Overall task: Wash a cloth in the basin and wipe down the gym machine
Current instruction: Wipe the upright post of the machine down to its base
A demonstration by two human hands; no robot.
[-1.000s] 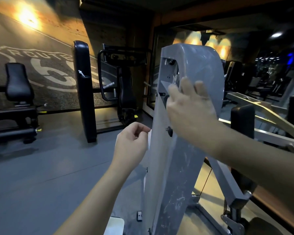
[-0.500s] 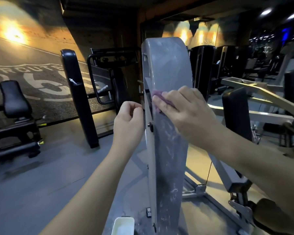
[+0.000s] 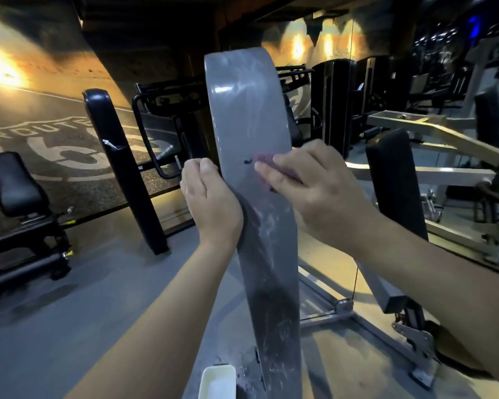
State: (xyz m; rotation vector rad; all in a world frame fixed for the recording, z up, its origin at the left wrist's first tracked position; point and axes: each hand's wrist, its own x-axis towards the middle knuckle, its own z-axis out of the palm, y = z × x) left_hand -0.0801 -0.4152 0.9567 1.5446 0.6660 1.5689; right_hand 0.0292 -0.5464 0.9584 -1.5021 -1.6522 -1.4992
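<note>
The right hand [image 3: 314,191] presses a small purple cloth [image 3: 264,159] flat against the grey shroud [image 3: 251,125] of the gym machine, fingers curled over the cloth so that only its far edge shows beyond the fingertips. The left hand [image 3: 211,203] sits at the left edge of the same shroud, fingers folded in; whether it grips the edge or only rests against it cannot be told. The step in hand appears to be the wipe-down of the panel. To do it well: keep the cloth flat under the whole palm, brace the panel from the left edge, and work in overlapping strokes along its length. The lower half of the shroud carries pale streaks and scuffs, so that area likely needs firmer pressure or a second pass; a small dark mark lies just left of the cloth. Rinse the cloth once it loads up: a white basin [image 3: 218,381] stands on the floor at the near foot of the shroud. The floor [image 3: 69,326] is smooth grey. The room is a dim gym with warm wall lamps; a black padded seat [image 3: 15,182] stands far left before a road mural, and a black upright pad [image 3: 395,180] stands to the right.
</note>
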